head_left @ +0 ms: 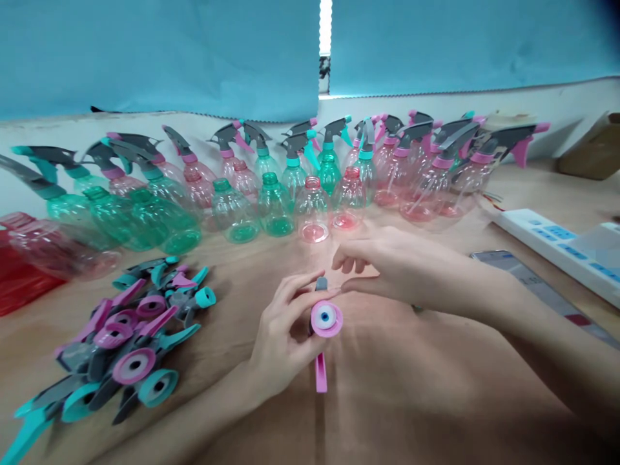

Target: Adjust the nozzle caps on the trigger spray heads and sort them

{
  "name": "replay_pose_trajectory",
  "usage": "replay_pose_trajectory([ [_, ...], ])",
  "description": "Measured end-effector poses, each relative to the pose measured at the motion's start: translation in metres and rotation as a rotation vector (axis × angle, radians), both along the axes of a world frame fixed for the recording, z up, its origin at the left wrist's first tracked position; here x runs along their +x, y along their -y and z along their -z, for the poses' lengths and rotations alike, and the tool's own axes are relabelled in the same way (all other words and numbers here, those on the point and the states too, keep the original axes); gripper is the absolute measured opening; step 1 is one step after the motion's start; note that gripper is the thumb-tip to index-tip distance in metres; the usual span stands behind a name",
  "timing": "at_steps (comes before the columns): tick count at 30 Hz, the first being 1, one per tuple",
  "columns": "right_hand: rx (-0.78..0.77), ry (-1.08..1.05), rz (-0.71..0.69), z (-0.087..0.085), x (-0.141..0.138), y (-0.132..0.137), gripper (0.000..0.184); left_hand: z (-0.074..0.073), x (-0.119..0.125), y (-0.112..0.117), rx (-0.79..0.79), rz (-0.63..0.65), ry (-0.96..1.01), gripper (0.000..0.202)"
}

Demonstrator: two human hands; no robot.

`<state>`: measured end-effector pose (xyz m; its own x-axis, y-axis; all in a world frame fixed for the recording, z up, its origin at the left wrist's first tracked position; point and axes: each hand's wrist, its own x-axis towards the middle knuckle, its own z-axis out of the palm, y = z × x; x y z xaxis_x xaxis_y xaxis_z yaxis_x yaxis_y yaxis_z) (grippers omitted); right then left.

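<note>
My left hand (285,323) is closed around a pink and grey trigger spray head (327,319). Its round pink collar faces me, with a white centre and a small dark hole. The pink trigger hangs down below the fingers, and the grey nozzle end pokes up above them. Just to the right and a little above is my right hand (372,261), fingers bent and a gap between them and the thumb. I see nothing in it. Its thumb tip comes close to the left fingertips; whether they touch I cannot tell.
A pile of loose spray heads (133,349) lies at left. Green and pink clear bottles (276,210) stand across the back, many with spray heads fitted. A red plastic bag (24,278) is far left. At right are a phone (537,284) and a white power strip (557,242).
</note>
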<state>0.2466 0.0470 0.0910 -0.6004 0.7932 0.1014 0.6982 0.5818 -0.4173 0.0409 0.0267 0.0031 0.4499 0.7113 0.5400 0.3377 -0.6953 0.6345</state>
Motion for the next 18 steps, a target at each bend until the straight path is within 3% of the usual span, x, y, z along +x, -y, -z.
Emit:
replay_pose_trajectory([
  [2,0.106,0.003,-0.014,-0.006,0.000,0.004,0.006,0.000,0.000,-0.001,-0.012,-0.018,0.000,0.026],
  [7,0.178,-0.052,-0.152,-0.013,-0.005,0.016,0.020,0.003,0.000,-0.002,0.019,-0.004,-0.014,0.020],
  [12,0.134,0.011,-0.305,-0.010,-0.010,0.026,0.024,0.006,0.002,-0.002,0.107,0.088,0.013,0.010],
  [18,0.106,0.074,-0.320,-0.004,-0.012,0.028,0.030,0.002,0.003,-0.001,0.019,0.151,-0.006,0.017],
])
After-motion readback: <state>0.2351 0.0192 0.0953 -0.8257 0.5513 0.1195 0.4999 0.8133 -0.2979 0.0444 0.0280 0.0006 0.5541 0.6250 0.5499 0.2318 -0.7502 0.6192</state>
